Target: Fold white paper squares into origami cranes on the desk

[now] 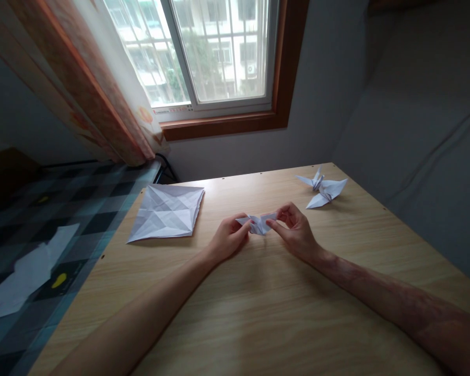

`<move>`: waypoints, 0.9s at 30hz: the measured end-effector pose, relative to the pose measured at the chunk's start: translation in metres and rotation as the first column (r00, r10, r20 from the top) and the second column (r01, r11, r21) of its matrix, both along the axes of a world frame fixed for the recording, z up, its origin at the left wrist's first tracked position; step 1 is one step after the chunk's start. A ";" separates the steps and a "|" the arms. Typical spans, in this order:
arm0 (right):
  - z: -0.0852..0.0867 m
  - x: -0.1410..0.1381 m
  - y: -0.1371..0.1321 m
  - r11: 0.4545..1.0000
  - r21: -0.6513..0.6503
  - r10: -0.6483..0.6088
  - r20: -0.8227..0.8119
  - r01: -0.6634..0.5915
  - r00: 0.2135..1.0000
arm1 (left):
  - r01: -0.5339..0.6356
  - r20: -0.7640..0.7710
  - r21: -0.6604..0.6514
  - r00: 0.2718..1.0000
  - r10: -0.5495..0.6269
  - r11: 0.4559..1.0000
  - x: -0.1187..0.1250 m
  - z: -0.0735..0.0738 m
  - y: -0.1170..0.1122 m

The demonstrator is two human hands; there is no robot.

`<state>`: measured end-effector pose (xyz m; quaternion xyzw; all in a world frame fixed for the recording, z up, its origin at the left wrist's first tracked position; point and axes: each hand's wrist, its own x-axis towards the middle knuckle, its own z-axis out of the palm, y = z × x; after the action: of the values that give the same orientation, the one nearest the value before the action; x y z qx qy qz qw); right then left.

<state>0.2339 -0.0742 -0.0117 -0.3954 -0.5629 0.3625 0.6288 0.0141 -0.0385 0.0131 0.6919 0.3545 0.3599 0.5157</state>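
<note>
Between my two hands is a small white folded paper crane [260,224], held just above the table with its wings spread. My left hand [231,236] pinches its left side between thumb and fingers. On the other side, my right hand [295,230] grips the right wing with thumb and forefinger. Fingertips partly cover the paper, so some of its folds are hidden. Two finished-looking white paper cranes [329,192] rest close together beyond my right hand. Left of my left hand lies a creased white paper square [168,213].
The wooden table [235,313] has its far edge below a barred window [219,52]. Along the left stands a bed with a checked cover [113,190], bearing torn white paper [27,277]. An orange patterned curtain [90,78] hangs at the window's left; a wall closes the right.
</note>
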 end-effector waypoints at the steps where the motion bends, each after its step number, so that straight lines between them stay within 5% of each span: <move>1: -0.001 0.000 0.001 1.000 0.005 -0.018 0.009 0.018 1.000 | -0.021 0.005 0.023 1.000 0.021 1.000 0.000 0.001 0.000; 10: -0.005 0.002 0.009 0.987 -0.161 0.000 0.060 0.009 0.998 | -0.171 0.007 0.207 0.985 0.173 0.963 -0.005 0.010 0.000; 20: 0.006 0.002 0.001 0.975 -0.214 0.108 0.179 -0.068 0.978 | -0.069 0.066 -0.024 0.995 0.070 0.997 -0.003 0.004 0.002; 27: 0.007 0.002 0.000 0.973 -0.210 0.126 0.142 -0.095 0.982 | -0.072 -0.005 -0.051 0.997 0.072 0.996 -0.004 0.003 0.005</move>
<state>0.2356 -0.0742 -0.0043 -0.4521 -0.5913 0.4208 0.5186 0.0097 -0.0339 0.0164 0.6659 0.3892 0.3677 0.5195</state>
